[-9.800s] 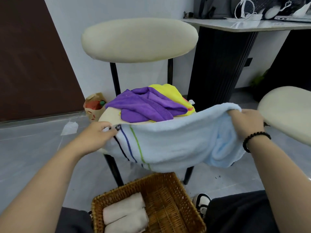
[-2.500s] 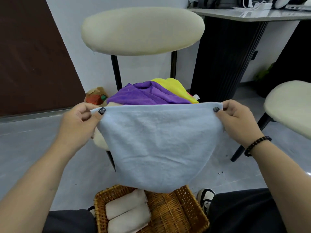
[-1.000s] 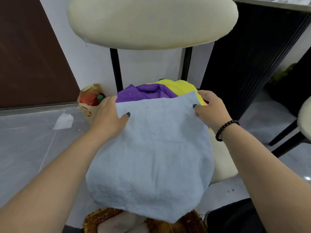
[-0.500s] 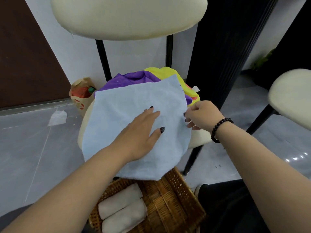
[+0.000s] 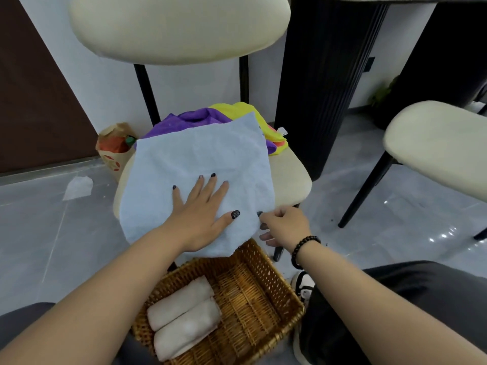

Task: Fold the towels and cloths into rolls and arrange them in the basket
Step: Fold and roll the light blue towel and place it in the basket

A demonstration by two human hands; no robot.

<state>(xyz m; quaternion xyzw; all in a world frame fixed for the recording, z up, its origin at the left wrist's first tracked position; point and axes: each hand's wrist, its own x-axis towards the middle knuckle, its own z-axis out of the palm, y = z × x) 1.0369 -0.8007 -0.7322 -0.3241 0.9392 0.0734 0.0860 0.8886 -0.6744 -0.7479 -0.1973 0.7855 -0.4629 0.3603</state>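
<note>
Since half a second ago the left hand point(image 5: 200, 214) has slid toward the near edge of the chair seat point(image 5: 290, 180), and the right hand point(image 5: 283, 225) has dropped to the light blue towel point(image 5: 200, 159) at its near right corner. That towel lies spread flat over the seat, its near edge hanging off the front, just above the wicker basket point(image 5: 263, 280). The left hand lies palm down on the towel's near middle, fingers point(image 5: 210, 185) straight and spread apart, pressing the cloth. The right hand's fingers are curled together at the towel's near right corner, thumb and forefinger pinched on its edge.

At the far edge of the seat a purple cloth point(image 5: 189, 119) and a yellow cloth point(image 5: 237, 109) lie bunched, partly under the towel. Two white rolled towels point(image 5: 181, 314) lie side by side, touching, along the basket's left side; the basket stands on the grey tile floor point(image 5: 39, 233) between the person's legs. A second cream chair point(image 5: 437, 146) stands to the right. A paper bag point(image 5: 114, 148) sits on the floor by the white wall, near a brown door point(image 5: 34, 101).
</note>
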